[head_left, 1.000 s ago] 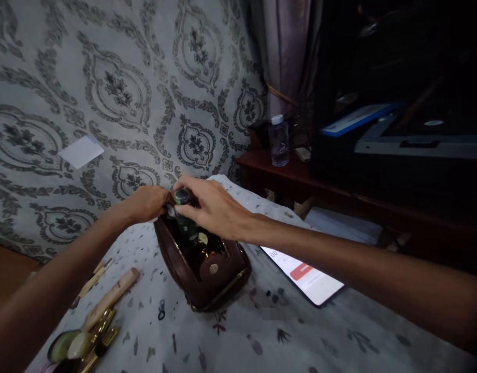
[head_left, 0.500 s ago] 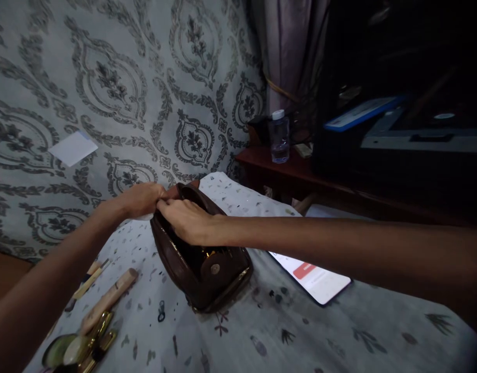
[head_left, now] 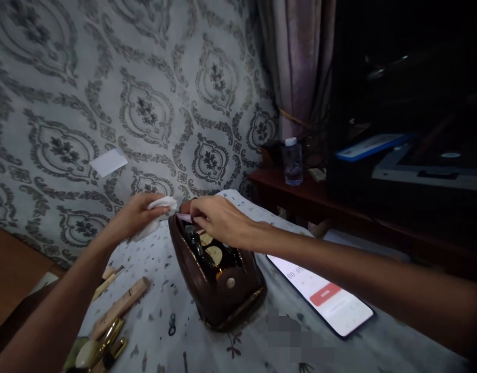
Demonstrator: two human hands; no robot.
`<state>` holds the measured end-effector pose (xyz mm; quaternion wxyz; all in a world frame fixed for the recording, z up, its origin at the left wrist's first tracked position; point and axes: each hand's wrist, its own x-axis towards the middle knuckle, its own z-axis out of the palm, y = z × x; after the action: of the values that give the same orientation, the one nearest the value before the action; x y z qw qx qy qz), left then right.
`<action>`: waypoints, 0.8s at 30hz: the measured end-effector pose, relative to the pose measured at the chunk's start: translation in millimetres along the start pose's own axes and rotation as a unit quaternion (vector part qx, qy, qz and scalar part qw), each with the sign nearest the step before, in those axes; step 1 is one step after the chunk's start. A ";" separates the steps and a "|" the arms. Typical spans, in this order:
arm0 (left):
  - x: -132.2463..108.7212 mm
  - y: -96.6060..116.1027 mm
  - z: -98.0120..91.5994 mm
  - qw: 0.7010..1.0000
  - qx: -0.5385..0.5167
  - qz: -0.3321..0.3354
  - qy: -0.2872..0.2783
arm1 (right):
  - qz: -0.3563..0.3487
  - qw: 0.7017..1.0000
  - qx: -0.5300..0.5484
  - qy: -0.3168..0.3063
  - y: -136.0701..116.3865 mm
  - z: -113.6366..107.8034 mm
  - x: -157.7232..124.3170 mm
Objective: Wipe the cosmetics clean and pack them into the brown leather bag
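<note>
A brown zip bag [head_left: 189, 274] stands unzipped on the patterned bedspread, with dark bottles and round gold-topped items [head_left: 214, 255] visible inside it. My left hand [head_left: 135, 215], just left of the bag's far end, pinches a crumpled white tissue [head_left: 163, 202]; part of the tissue hangs below the fingers. At the far end of the opening, my right hand [head_left: 222, 220] has its fingers curled round the bag's rim. Its fingertips are partly hidden, beside a strip of pale lining.
A lit phone [head_left: 339, 311] lies right of the bag. On the left are a beige tube [head_left: 124, 305] and gold-cased cosmetics [head_left: 112, 339]. A clear bottle [head_left: 293, 166] stands on the dark red shelf [head_left: 261, 178] by the curtain. A patterned wall [head_left: 145, 103] rises behind.
My hands, together at the bag's far end before, are now apart. The left has moved away with the white tissue in view; the right no longer covers the bag's inside. The view has shifted.
</note>
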<state>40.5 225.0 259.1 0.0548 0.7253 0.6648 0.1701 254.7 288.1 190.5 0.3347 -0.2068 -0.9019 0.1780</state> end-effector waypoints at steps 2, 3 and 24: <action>-27.3 -0.5 0.4 0.997 -0.016 -0.033 0.061 | -0.008 0.999 0.022 0.027 -3.2 -9.3 -7.5; -42.3 -1.4 3.4 0.995 -0.023 -0.049 0.080 | -0.014 0.999 0.032 0.038 -4.9 -12.4 -11.8; -278.5 -51.7 177.8 0.980 0.093 -0.112 0.139 | -0.140 0.985 0.070 -0.068 -87.1 73.7 -70.9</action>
<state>32.2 -17.0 28.4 -0.0871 0.6178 0.7556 0.1995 231.6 165.6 140.4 0.3078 -0.0424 -0.9279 0.2060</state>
